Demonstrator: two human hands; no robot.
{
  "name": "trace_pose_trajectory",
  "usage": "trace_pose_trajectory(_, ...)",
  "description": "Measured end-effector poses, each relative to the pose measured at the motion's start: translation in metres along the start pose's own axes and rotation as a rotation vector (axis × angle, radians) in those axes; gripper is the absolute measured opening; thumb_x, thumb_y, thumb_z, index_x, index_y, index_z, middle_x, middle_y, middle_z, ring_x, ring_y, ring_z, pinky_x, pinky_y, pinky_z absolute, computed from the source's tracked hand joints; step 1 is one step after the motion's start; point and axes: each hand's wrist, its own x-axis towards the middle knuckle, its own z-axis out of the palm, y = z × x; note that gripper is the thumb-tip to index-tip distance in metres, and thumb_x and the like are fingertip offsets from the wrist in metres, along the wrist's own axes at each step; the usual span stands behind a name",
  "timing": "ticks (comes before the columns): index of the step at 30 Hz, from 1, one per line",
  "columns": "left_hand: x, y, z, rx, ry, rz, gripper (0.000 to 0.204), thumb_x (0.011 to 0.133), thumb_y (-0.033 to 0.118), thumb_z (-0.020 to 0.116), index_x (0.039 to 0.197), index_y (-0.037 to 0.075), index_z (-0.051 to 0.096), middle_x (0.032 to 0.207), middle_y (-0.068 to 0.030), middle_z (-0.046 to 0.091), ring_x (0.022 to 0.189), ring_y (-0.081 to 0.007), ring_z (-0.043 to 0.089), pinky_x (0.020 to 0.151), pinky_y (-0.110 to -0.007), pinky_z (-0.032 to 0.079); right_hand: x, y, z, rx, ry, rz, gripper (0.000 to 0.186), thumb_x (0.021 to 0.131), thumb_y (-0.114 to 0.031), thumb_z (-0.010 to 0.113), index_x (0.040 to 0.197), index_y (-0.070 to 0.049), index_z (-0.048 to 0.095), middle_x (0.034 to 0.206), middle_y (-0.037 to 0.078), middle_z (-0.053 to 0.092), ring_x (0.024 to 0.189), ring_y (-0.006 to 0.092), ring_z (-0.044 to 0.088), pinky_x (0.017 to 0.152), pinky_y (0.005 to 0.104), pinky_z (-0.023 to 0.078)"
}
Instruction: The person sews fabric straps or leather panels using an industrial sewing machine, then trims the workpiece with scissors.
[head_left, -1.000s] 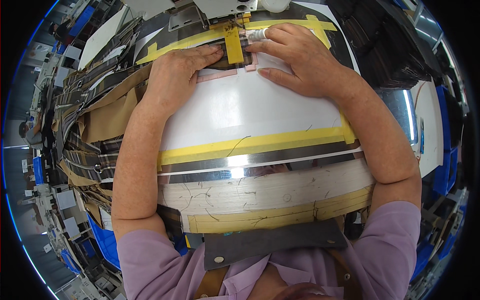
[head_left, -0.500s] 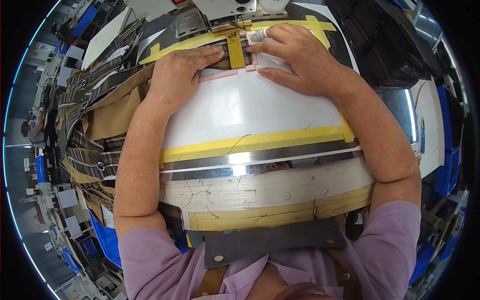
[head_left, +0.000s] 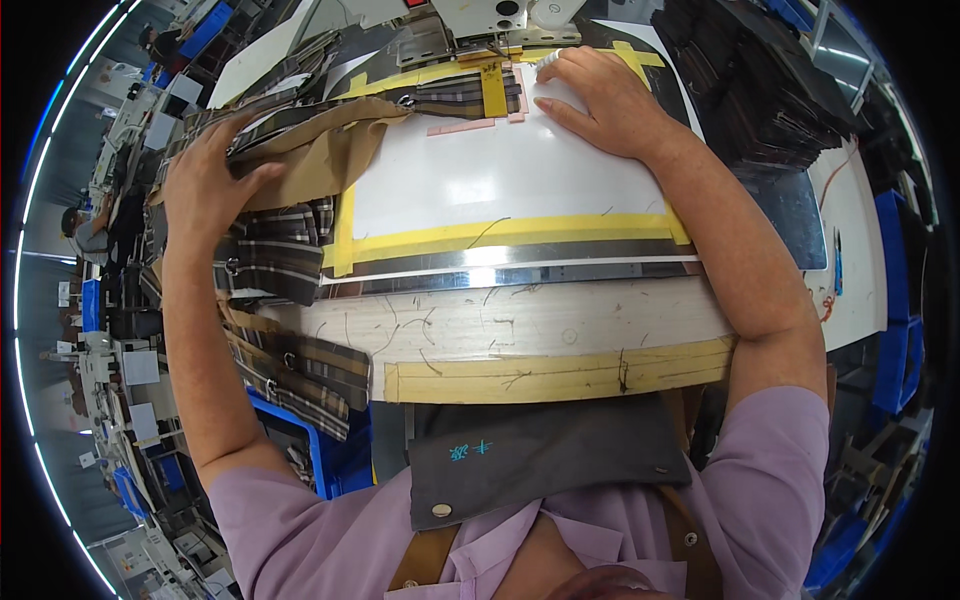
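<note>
A plaid strip with a zipper (head_left: 450,96) lies under a yellow guide piece (head_left: 494,90) below the sewing machine (head_left: 480,20). Pink guide strips (head_left: 462,128) edge that spot on the white sheet (head_left: 500,180). My right hand (head_left: 610,105) rests on the sheet just right of the guide, thumb and fingers apart, a white wrap (head_left: 547,64) on one finger. At the far left, my left hand (head_left: 208,180) spreads its fingers over plaid pieces and a tan cloth flap (head_left: 320,165); its fingertips touch the fabric.
More plaid pieces with zipper pulls (head_left: 290,380) hang over the table's left edge, above a blue bin (head_left: 320,450). A tall stack of dark pieces (head_left: 750,80) stands at the back right. Yellow tape (head_left: 520,232) borders the sheet; loose threads lie on the wooden front board (head_left: 540,320).
My left hand has moved left, off the strip by the guide and onto the plaid pieces. The tan flap and strip now stretch toward the guide. My right hand has shifted slightly away from the strip.
</note>
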Motion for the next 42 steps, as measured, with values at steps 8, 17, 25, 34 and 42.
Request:
trace_pose_trajectory(8, -0.05, -0.073, 0.003, -0.028, -0.058, -0.167, 0.04, 0.083, 0.017, 0.077, 0.12, 0.009, 0.066, 0.127, -0.0066, 0.065, 0.115, -0.033, 0.063, 0.1, -0.042, 0.048, -0.003, -0.002, -0.003, -0.057, -0.007, -0.006, 0.021, 0.095, -0.028, 0.064, 0.103, -0.009, 0.067, 0.101, 0.009, 0.065, 0.101, 0.0279, 0.063, 0.092, 0.0429, 0.049)
trace_pose_trajectory(17, -0.013, -0.084, -0.006, 0.113, -0.066, -0.383, 0.031, 0.095, 0.017, 0.058, 0.122, 0.007, 0.067, 0.115, -0.0196, 0.069, 0.108, -0.0374, 0.066, 0.092, -0.043, 0.052, -0.043, -0.043, -0.056, -0.081, -0.11, 0.084, 0.024, 0.094, -0.024, 0.062, 0.111, -0.009, 0.071, 0.109, 0.011, 0.07, 0.105, 0.0288, 0.065, 0.093, 0.042, 0.05)
trace_pose_trajectory(25, 0.043, -0.017, -0.045, -1.284, -0.134, -0.508, 0.058, 0.094, 0.012, 0.058, 0.15, 0.012, 0.045, 0.096, -0.006, 0.07, 0.078, -0.0127, 0.07, 0.064, -0.029, 0.058, -0.057, -0.175, -0.09, 1.206, -0.61, 0.322, 0.038, 0.1, -0.03, 0.064, 0.124, 0.0, 0.064, 0.114, 0.013, 0.07, 0.098, 0.017, 0.067, 0.085, 0.0333, 0.054)
trace_pose_trajectory(34, -0.047, 0.158, -0.036, -1.419, -0.33, -0.343, 0.043, 0.097, 0.015, 0.052, 0.136, -0.003, 0.056, 0.121, -0.0157, 0.069, 0.116, -0.0246, 0.066, 0.098, -0.033, 0.052, -0.03, -0.208, -0.079, 1.852, -0.329, 0.751, 0.068, 0.1, -0.038, 0.064, 0.147, 0.005, 0.04, 0.137, 0.017, 0.057, 0.122, 0.0263, 0.062, 0.099, 0.0356, 0.053)
trace_pose_trajectory(42, -0.051, 0.168, -0.05, -0.598, -0.572, 0.02, 0.038, 0.093, 0.033, 0.068, 0.11, 0.0, 0.072, 0.076, -0.0161, 0.073, 0.075, -0.0306, 0.073, 0.073, -0.041, 0.057, -0.057, -0.156, -0.068, 0.536, -0.203, 0.383, 0.057, 0.094, -0.056, 0.061, 0.075, -0.003, 0.069, 0.069, 0.012, 0.066, 0.065, 0.0238, 0.066, 0.061, 0.0367, 0.051)
